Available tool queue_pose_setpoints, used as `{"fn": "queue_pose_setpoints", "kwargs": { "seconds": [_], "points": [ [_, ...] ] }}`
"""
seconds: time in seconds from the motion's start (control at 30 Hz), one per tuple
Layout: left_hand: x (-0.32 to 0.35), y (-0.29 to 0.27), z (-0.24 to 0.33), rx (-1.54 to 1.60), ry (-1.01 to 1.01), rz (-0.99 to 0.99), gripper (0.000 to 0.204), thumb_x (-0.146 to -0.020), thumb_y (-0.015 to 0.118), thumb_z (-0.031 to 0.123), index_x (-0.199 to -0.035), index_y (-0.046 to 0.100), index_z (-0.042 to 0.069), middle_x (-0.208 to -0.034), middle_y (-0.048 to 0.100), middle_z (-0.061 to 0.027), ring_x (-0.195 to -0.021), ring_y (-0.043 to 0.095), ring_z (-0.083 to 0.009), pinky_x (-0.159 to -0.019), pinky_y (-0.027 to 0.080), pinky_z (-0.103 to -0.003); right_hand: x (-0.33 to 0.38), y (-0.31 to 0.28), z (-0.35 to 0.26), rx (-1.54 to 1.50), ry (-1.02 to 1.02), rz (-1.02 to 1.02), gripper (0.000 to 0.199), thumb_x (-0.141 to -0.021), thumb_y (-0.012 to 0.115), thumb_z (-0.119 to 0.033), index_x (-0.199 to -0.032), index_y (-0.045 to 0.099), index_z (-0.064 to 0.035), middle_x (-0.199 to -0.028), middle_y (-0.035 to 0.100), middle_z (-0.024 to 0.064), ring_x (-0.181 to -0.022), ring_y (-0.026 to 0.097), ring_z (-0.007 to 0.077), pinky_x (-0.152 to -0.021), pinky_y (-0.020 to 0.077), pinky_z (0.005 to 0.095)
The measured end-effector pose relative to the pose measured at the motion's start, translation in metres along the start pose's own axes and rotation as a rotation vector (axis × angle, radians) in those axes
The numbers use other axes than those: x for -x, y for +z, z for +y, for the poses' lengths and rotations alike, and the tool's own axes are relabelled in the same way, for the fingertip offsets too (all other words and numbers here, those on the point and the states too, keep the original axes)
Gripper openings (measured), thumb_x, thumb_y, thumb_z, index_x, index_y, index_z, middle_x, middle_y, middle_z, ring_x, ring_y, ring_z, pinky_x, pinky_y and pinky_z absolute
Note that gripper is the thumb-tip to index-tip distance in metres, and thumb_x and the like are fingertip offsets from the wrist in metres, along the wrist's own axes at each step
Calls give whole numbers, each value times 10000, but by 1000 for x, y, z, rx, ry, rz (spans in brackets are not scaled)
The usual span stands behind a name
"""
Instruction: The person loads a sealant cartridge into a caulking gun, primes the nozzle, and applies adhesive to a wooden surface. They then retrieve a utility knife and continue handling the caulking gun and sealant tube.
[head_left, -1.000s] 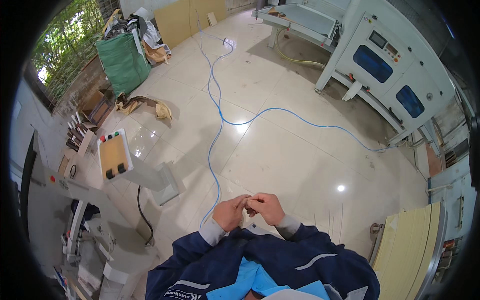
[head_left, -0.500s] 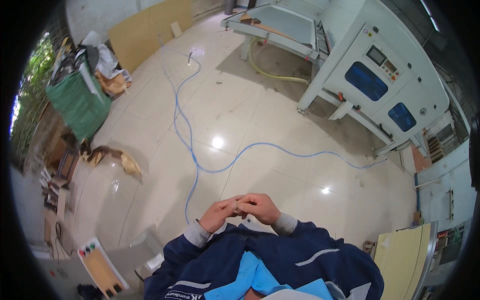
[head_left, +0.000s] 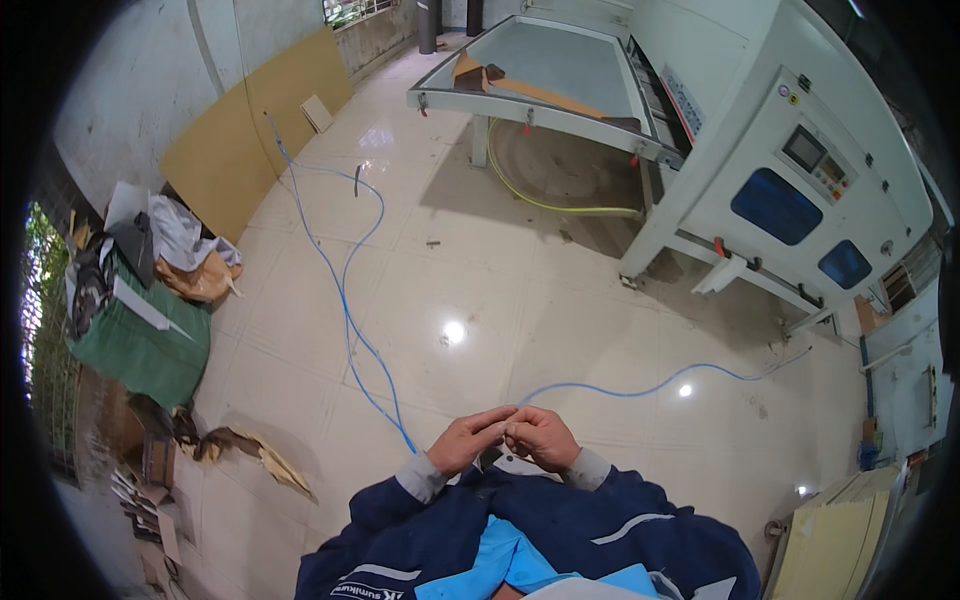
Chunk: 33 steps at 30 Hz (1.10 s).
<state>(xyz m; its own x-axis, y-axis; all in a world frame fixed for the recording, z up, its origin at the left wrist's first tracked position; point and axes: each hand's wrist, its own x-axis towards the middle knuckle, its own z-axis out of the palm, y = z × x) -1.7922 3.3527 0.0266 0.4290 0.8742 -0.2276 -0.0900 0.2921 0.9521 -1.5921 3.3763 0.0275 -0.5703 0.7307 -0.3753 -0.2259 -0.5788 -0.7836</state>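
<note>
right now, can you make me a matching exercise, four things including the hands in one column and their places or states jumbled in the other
Column 1
1. hands
2. green sack
3. yellow hose
4. tan board

Column 2
a. curving below the machine bed
b. standing against the wall
c. close together in front of the jacket
d. bulging, near the picture's left edge

Pairs: 1-c, 2-d, 3-a, 4-b

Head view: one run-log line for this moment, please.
left hand: fingers touching right hand | right hand: fingers curled | anything held: unclear | blue hose: on floor
</note>
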Motion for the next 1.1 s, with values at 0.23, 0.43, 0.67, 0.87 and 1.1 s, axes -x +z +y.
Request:
{"fn": "queue_pose_setpoints", "kwargs": {
  "seconds": [0.23,0.43,0.67,0.87,1.1],
  "points": [
    [-139,-153,58,405,136,102,467,-1086,466,205,-1492,421,-21,-1512,473,-119,-1316,514,-213,-1110,418,-353,-228,13,-125,2,185,-173,253,-1007,475,-231,-785,484,-108,-649,429,-30,-538,375,95,-488,311,262],
    [-273,-302,103,475,181,209,463,-1089,442,206,-1487,388,-26,-1539,438,-134,-1249,580,-229,-985,534,-362,-435,9,-193,16,73,-235,388,-1022,467,-253,-660,373,-151,-591,338,-36,-510,305,91,-470,261,269],
    [-448,-461,192,392,149,276,434,-1099,406,317,-1307,578,-23,-1237,635,-110,-1097,595,-157,-970,483,-303,-643,0,-290,208,-53,15,461,-1077,465,-377,-701,479,-110,-613,467,-9,-538,433,107,-495,334,261],
    [-599,-587,250,137,276,511,437,-1097,368,323,-1049,642,-13,-1141,680,-144,-1065,613,-193,-981,469,-331,-826,2,-366,678,-549,309,282,-1033,469,-213,-1015,636,13,-831,666,245,-762,700,329,-693,524,408],
    [-700,-807,299,552,287,621,380,-1076,439,293,-1055,653,-19,-1066,687,-155,-1028,630,-223,-954,486,-365,-1049,-9,-473,707,-450,-276,215,-990,581,-200,-1065,683,-26,-929,715,204,-857,713,267,-751,540,385]
  ]
}}
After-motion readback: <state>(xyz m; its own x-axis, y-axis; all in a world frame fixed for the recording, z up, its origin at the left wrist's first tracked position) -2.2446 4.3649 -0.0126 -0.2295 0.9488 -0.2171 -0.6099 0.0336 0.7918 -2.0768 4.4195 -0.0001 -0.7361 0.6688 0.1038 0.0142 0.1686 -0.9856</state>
